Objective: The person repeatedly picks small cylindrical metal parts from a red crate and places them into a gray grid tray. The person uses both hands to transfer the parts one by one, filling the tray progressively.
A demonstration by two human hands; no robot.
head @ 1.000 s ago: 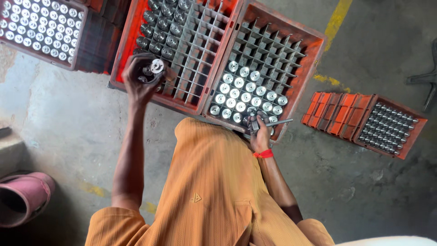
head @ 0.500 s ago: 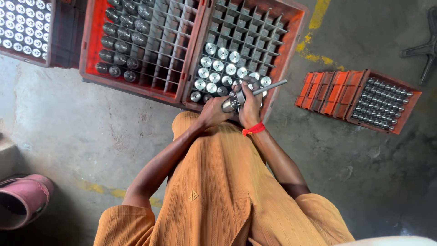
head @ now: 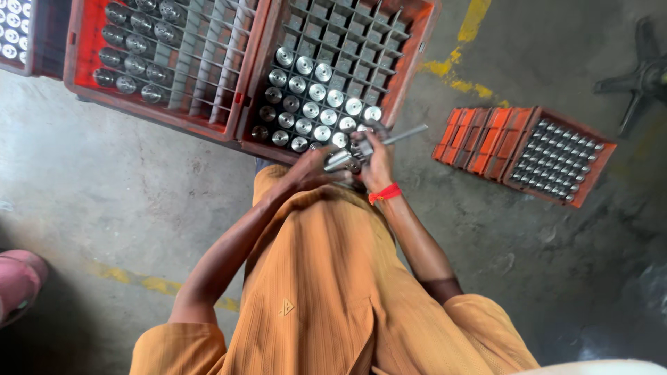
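Nearest, an orange shirt (head: pixel 326 292) fills the lower view; above it the left hand (head: pixel 310 169) curls around a short metal cylinder (head: pixel 338 160); touching it, the right hand (head: pixel 375 167), a red band (head: pixel 385 194) at its wrist, grips a thin metal rod (head: pixel 405 134); beyond, a red crate (head: pixel 410 52) of gridded cells holds more cylinders; another red crate (head: pixel 80 66) lies left on the concrete floor (head: pixel 104 194).

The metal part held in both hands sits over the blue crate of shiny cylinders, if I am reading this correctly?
Not quite: the crate is red-orange, not blue, as the head view shows. Both the left hand and the right hand hold the metal part at its near edge.
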